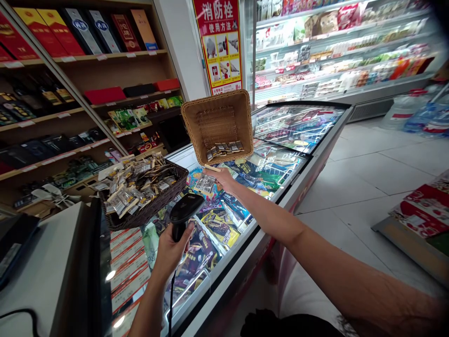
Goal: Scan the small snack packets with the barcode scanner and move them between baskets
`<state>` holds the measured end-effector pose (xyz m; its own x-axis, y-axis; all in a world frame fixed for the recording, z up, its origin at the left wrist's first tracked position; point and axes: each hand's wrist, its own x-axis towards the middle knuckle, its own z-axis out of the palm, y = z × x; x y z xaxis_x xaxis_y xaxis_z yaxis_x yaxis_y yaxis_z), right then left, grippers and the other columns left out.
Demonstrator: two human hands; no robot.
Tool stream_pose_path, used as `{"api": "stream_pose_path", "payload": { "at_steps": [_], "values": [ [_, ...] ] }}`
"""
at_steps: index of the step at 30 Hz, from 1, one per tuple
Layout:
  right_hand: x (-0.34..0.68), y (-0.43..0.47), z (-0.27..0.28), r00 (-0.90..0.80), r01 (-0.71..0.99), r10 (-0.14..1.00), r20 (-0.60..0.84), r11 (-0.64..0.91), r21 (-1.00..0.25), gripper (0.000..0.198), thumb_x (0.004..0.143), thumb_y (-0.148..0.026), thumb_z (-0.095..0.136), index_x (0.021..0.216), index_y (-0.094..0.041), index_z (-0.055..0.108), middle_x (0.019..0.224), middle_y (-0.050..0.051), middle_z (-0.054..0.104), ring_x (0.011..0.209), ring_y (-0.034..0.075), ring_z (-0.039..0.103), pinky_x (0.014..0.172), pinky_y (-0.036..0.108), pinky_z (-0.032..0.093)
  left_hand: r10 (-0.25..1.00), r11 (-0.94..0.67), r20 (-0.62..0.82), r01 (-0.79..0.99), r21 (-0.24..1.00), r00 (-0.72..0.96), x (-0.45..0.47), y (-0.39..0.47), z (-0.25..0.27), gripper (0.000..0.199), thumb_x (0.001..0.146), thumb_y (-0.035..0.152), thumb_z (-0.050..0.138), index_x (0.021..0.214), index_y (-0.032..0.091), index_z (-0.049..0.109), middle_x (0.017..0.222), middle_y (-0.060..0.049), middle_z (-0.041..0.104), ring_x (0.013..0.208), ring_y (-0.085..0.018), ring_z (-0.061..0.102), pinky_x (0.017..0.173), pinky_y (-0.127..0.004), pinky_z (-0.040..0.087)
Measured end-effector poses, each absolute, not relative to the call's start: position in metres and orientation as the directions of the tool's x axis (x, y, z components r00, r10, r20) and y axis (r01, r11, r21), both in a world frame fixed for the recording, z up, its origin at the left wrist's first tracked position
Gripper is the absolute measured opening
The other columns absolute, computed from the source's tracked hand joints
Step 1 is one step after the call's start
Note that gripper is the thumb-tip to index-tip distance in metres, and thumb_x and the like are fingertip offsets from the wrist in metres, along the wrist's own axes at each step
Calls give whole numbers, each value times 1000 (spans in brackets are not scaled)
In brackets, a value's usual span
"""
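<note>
Two baskets: tan basket (217,125) raised and tipped toward the camera over the freezer (280,154); dark basket (147,206) resting at the freezer's left end, beside the tabletop (38,276).
Left hand (170,250): grip wrapped tight round the handle of the scanner (184,213), head aimed up toward the packet.
Right hand (220,180): fingers pinching one clear packet (205,184) just under the tan basket's lower rim; how the basket itself is held up cannot be made out.
Tan basket contents: a short row of packets (224,149) lying against the lower wall, otherwise bare weave.
Dark basket contents: heaped with many like packets.
Progress (judgement): scanning is under way; one packet is at the scanner, the few in the tan basket look handled, and the heap reads as the larger share left.
</note>
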<state>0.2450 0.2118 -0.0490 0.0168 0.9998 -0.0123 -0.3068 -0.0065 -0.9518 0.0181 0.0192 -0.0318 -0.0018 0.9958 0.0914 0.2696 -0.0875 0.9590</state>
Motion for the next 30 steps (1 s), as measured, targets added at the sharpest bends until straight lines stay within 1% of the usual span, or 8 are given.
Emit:
{"api": "stream_pose_path", "payload": {
  "at_steps": [9, 12, 16, 20, 23, 27, 30],
  "values": [
    [245, 213, -51, 12, -326, 1000, -16, -12, -945, 53, 53, -56, 96, 83, -19, 73, 59, -5, 44, 57, 9, 29, 52, 26, 27, 995, -100, 102, 267, 958, 7, 19, 18, -31, 47, 81, 60, 81, 75, 20, 56, 59, 4, 59, 40, -9, 48, 38, -21, 36],
    [245, 212, -50, 15, -332, 1000, -18, -12, -943, 51, 54, -54, 97, 83, -19, 73, 60, -4, 47, 57, 10, 33, 52, 27, 29, 994, -105, 111, 262, 959, -7, 20, 18, -31, 48, 80, 61, 82, 76, 20, 56, 58, 4, 59, 39, -8, 46, 37, -20, 35],
    [243, 209, -49, 10, -329, 1000, -10, -6, -944, 51, 56, -52, 97, 87, -19, 75, 62, -2, 51, 58, 11, 38, 52, 27, 31, 993, -101, 114, 255, 962, -35, 20, 19, -31, 48, 78, 61, 83, 77, 20, 58, 57, 4, 59, 38, -9, 45, 36, -21, 34],
    [242, 209, -50, -2, -337, 1000, 26, 23, -941, 48, 58, -55, 95, 85, -20, 76, 60, -4, 49, 56, 10, 33, 50, 26, 29, 993, -94, 108, 261, 961, -38, 18, 19, -31, 46, 78, 59, 83, 77, 20, 58, 56, 4, 59, 38, -9, 45, 37, -22, 34],
    [242, 209, -50, -14, -334, 999, 43, 36, -942, 46, 60, -54, 95, 85, -21, 76, 60, -4, 50, 55, 9, 33, 50, 27, 29, 993, -103, 114, 271, 957, -25, 18, 18, -31, 45, 77, 56, 85, 75, 21, 57, 55, 4, 59, 39, -9, 46, 38, -22, 35],
    [241, 207, -47, 14, -341, 1000, 17, 21, -940, 45, 60, -51, 96, 82, -18, 74, 60, -4, 50, 53, 8, 30, 49, 26, 26, 993, -110, 119, 283, 953, -14, 19, 20, -32, 44, 77, 56, 84, 75, 20, 59, 51, 5, 56, 38, -9, 44, 38, -22, 34],
    [241, 204, -43, 14, -361, 1000, -4, 2, -932, 45, 60, -50, 96, 81, -18, 72, 57, -6, 45, 51, 7, 29, 48, 25, 26, 994, -93, 103, 274, 957, -25, 21, 19, -28, 45, 74, 55, 86, 74, 21, 57, 52, 5, 56, 38, -9, 45, 38, -22, 33]
  ]
}}
